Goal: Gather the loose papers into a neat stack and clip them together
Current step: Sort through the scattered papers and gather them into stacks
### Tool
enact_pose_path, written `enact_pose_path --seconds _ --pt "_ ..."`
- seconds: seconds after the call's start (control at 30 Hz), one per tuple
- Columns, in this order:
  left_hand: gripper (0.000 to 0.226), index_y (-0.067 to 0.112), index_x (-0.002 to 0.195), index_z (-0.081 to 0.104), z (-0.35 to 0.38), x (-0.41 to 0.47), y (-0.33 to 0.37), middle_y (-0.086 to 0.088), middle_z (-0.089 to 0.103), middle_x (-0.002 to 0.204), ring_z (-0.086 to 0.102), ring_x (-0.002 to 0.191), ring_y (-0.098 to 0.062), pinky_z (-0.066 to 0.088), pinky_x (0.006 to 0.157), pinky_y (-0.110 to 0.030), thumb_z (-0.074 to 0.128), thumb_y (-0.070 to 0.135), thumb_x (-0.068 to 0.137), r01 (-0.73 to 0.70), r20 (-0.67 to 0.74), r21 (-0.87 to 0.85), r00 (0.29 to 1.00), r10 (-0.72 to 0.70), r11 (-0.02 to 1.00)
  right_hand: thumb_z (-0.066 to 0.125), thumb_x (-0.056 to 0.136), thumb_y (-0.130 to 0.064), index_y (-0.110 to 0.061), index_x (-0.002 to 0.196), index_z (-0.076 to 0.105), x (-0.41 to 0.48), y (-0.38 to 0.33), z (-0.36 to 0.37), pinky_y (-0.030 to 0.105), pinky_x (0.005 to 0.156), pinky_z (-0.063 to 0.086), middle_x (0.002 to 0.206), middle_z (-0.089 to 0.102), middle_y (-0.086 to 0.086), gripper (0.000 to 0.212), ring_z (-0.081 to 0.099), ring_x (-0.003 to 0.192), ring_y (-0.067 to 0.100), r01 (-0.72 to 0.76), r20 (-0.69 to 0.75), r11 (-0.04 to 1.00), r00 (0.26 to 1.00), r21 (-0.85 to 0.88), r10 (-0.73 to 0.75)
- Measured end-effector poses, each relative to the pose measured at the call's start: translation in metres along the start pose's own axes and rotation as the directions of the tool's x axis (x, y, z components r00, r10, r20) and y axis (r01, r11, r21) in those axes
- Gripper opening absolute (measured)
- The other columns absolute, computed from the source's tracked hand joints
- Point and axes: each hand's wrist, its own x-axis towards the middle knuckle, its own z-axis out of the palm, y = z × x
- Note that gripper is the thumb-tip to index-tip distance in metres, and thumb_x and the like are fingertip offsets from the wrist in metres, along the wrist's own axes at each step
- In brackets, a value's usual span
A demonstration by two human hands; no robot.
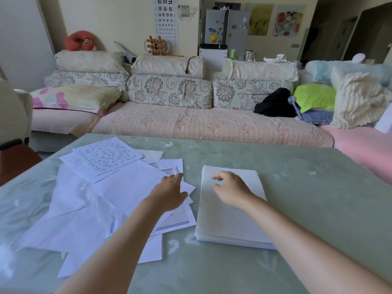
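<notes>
On the desk point(297, 187), loose papers point(118, 183) sprawl on the left, with a tidy stack point(233, 225) just beside them. The left hand point(169, 194) rests on the sheets, fingers straight. The right hand point(231, 192) hovers over the stack, loosely curled and empty. Looks like mid-gathering to me. Next up is probably sliding a sheet across and squaring it. No clip in sight.

A pale green desk point(286, 187) stands before a long sofa point(191, 124) with floral cushions point(169, 92). An eye chart point(167, 20) hangs on the cream wall point(118, 18), beside a grey fridge point(227, 28). Soft daylight fills the room.
</notes>
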Motion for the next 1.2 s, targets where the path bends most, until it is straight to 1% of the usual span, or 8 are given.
enact_pose_path --seconds 0.13,0.23,0.37,0.5,0.63,0.8,1.0,1.2 --pt "0.050 0.025 0.141 0.046 0.001 -0.011 -0.045 0.001 0.049 0.142 0.038 0.133 -0.020 0.038 0.106 -0.037 0.053 0.040 0.094 0.018 -0.027 -0.084 0.999 -0.020 0.996 0.056 0.095 -0.033 -0.025 0.125 0.062 0.012 -0.045 0.034 0.026 0.092 0.044 0.129 0.060 -0.006 0.032 0.057 0.113 0.015 0.070 0.150 0.997 0.986 0.044 -0.076" --pt "0.055 0.029 0.142 0.045 -0.006 -0.019 -0.085 0.005 0.047 0.145 0.035 0.135 -0.020 0.036 0.106 -0.037 0.055 0.048 0.091 0.065 -0.077 0.012 0.995 -0.064 0.998 0.060 0.093 -0.033 -0.022 0.131 0.059 0.030 -0.067 0.059 0.026 0.097 0.042 0.136 0.056 -0.002 0.039 0.054 0.122 0.017 0.082 0.196 0.997 0.977 0.000 -0.081" --pt "0.085 0.032 0.150 0.029 -0.015 -0.032 -0.136 0.003 0.021 0.160 0.012 0.148 -0.024 0.019 0.116 -0.043 0.051 0.074 0.080 0.224 -0.021 0.101 0.975 -0.222 0.969 0.063 0.089 -0.046 -0.021 0.139 0.049 0.059 -0.089 0.092 0.036 0.107 0.038 0.146 0.042 0.006 0.058 0.035 0.137 0.024 0.031 0.140 0.994 0.990 -0.100 -0.017" --pt "0.084 0.037 0.152 0.021 -0.022 -0.041 -0.166 0.009 0.006 0.163 0.000 0.150 -0.020 0.007 0.120 -0.040 0.058 0.065 0.082 0.145 0.116 0.062 0.982 -0.151 0.987 0.063 0.078 -0.061 -0.019 0.148 0.032 0.084 -0.105 0.116 0.043 0.104 0.037 0.145 0.036 0.010 0.087 0.027 0.138 0.032 -0.108 0.112 0.961 0.984 -0.256 0.140" --pt "0.082 0.044 0.149 0.025 -0.024 -0.038 -0.190 0.011 0.003 0.163 -0.004 0.150 -0.012 0.006 0.122 -0.038 0.067 0.054 0.080 0.090 0.152 -0.021 0.985 -0.086 0.996 0.061 0.078 -0.061 -0.011 0.146 0.030 0.101 -0.116 0.125 0.038 0.106 0.031 0.146 0.040 0.008 0.091 0.033 0.136 0.031 -0.160 0.120 0.909 0.968 -0.384 0.221" --pt "0.074 0.049 0.140 0.039 -0.024 -0.035 -0.199 0.015 0.013 0.161 0.003 0.149 -0.008 0.014 0.121 -0.035 0.070 0.041 0.073 0.072 0.142 -0.160 0.989 -0.049 0.984 0.075 0.076 -0.042 -0.011 0.115 0.050 0.111 -0.122 0.119 0.026 0.081 0.049 0.123 0.057 0.008 0.056 0.057 0.109 0.024 -0.321 0.150 0.925 0.923 -0.206 0.354" --pt "0.056 0.041 0.131 0.050 -0.015 -0.029 -0.193 0.013 0.027 0.156 0.017 0.147 -0.012 0.014 0.120 -0.038 0.068 0.045 0.079 0.086 0.048 -0.182 0.996 -0.079 0.980 0.091 0.065 -0.022 0.001 0.117 0.059 0.110 -0.113 0.106 0.036 0.084 0.055 0.115 0.067 0.013 0.065 0.068 0.099 0.030 -0.409 0.200 0.910 0.899 0.068 0.389" --pt "0.089 0.015 0.154 0.016 -0.020 -0.027 -0.180 -0.008 0.018 0.160 0.013 0.146 -0.026 0.018 0.117 -0.039 0.069 0.038 0.086 0.276 -0.204 -0.330 0.913 -0.354 0.903 0.082 0.074 -0.003 -0.005 0.094 0.069 0.093 -0.099 0.092 0.043 0.080 0.060 0.092 0.074 0.010 0.025 0.072 0.084 0.028 -0.299 0.152 0.884 0.953 0.358 0.261"
